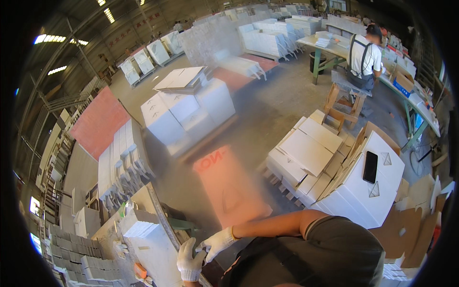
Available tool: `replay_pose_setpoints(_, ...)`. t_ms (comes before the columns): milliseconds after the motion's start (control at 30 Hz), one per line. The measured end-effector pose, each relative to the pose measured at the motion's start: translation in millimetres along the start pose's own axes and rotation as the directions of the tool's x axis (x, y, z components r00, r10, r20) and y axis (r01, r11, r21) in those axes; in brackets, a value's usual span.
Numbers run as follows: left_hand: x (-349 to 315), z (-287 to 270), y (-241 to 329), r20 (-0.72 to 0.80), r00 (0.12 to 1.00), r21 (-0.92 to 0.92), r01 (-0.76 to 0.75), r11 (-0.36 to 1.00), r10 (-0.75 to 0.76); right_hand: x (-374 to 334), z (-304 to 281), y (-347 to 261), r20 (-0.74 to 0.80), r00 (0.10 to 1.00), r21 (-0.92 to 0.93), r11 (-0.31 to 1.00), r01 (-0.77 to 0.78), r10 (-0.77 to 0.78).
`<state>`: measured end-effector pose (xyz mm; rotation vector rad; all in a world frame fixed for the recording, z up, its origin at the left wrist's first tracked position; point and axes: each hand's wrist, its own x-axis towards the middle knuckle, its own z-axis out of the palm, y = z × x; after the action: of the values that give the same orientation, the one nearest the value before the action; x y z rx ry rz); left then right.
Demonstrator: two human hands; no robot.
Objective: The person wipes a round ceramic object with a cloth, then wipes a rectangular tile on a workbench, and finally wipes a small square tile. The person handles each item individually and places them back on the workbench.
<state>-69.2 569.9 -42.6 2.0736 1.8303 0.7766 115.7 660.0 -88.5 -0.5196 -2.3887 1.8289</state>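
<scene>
White knitted work gloves cover both my hands, which meet in front of my body beside the worktable [160,210]. My left hand [190,260] points upward with its fingers extended and apart. Coming across from the right, my right hand [219,243] bends its fingers in against the thumb side of the left glove; whatever lies between them is hidden. Close to my left hand, a stack of white slabs [150,253] lies on the worktable. An orange object [140,270] and another pair of white gloves [120,248] are beside that stack.
Cardboard-topped cartons [311,146] and white slabs with a black phone [370,167] stand at right. An orange-red sheet [229,182] lies on the floor ahead. White blocks [191,110] stand beyond it; upright slabs [122,160] are at left. Another person [364,60] works at a far-right bench.
</scene>
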Motion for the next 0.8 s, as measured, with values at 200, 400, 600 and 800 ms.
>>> replay_pose_setpoints(200,22.9,6.5,25.1,0.281,0.930,-0.006,-0.246,0.969,0.238,-3.1,-0.9,-22.4,-0.075,0.981,-0.500,0.845,-0.192,0.179)
replay_pose_setpoints(400,34.5,1.6,12.4,0.209,0.971,-0.162,-0.086,0.983,0.119,11.9,13.2,-8.9,-0.064,0.960,-0.775,0.593,-0.219,0.272)
replay_pose_setpoints(600,41.4,29.0,4.5,0.440,0.878,0.169,0.125,0.978,-0.189,11.1,7.9,-18.9,0.031,0.973,-0.824,0.558,-0.105,0.229)
replay_pose_setpoints(800,44.0,39.0,1.8,0.524,0.833,0.108,0.144,0.984,-0.180,4.6,2.7,-18.7,0.203,0.930,-0.676,0.730,-0.094,0.308)
